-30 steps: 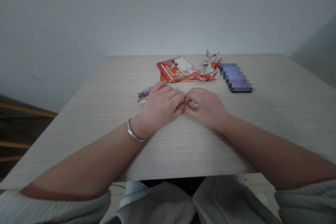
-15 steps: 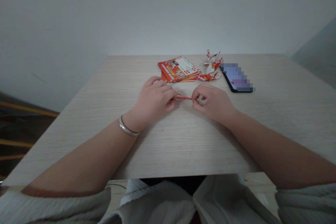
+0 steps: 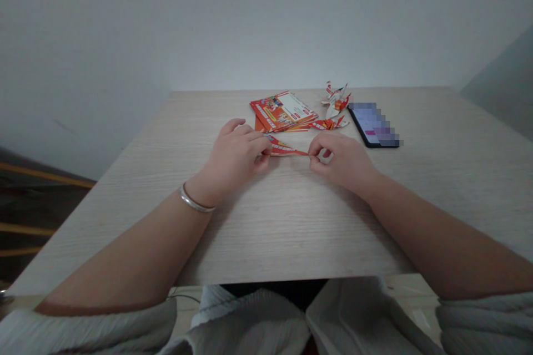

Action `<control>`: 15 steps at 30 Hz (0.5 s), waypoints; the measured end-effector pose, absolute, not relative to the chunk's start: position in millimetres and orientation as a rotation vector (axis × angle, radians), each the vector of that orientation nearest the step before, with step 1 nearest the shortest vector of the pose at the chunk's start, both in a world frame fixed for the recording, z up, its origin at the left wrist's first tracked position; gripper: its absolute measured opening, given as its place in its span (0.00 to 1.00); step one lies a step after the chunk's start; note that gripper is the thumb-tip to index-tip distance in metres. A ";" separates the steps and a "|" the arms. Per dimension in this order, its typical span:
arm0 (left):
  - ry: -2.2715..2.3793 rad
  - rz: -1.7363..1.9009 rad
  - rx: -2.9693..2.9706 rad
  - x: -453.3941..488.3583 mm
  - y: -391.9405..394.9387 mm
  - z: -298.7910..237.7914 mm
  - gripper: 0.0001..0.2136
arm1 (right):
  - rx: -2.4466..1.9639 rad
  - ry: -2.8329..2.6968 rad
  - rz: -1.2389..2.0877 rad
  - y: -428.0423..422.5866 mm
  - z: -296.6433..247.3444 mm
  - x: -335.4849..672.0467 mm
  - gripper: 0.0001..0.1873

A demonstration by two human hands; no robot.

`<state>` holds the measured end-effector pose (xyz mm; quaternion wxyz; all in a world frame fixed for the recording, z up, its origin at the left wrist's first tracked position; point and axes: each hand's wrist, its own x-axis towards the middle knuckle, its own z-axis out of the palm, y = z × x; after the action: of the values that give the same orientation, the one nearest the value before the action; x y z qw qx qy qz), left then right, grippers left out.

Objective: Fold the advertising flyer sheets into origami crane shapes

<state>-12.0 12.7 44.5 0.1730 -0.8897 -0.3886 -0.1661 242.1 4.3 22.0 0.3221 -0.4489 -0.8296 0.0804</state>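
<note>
A narrow folded piece of red printed paper [image 3: 285, 150] stretches between my two hands just above the wooden table [image 3: 266, 216]. My left hand [image 3: 239, 154], with a silver bracelet on its wrist, pinches the paper's left end. My right hand [image 3: 340, 158] pinches its pointed right end between thumb and forefinger. Both hands are closed on the paper. Just behind them lies a stack of red and white printed sheets [image 3: 283, 110].
Two folded paper figures [image 3: 335, 101] in red and white sit behind the stack, to the right. A dark phone [image 3: 373, 126] lies flat further right. A plain wall stands behind the table's far edge. My lap in pale cloth shows below the near edge.
My hands were pressed together over the paper. They have drawn apart and moved slightly away from me, and the folded red strip now shows stretched between them.
</note>
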 end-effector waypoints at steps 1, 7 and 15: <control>-1.116 -0.472 -2.525 -12.5 13.0 45.1 0.08 | -1.187 -2.171 0.220 4.9 22.0 243.0 0.02; -1.165 -0.431 -2.525 -14.6 14.0 48.0 0.09 | -1.192 -2.164 0.280 8.1 21.2 248.4 0.02; -1.199 -0.416 -2.519 -24.7 18.8 49.8 0.09 | -1.206 -2.109 0.310 6.6 21.6 252.9 0.02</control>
<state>-24.7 18.8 49.8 0.1595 -0.8816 -0.4197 -0.1457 252.9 6.6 21.6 0.3393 -0.4631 -0.8101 0.1190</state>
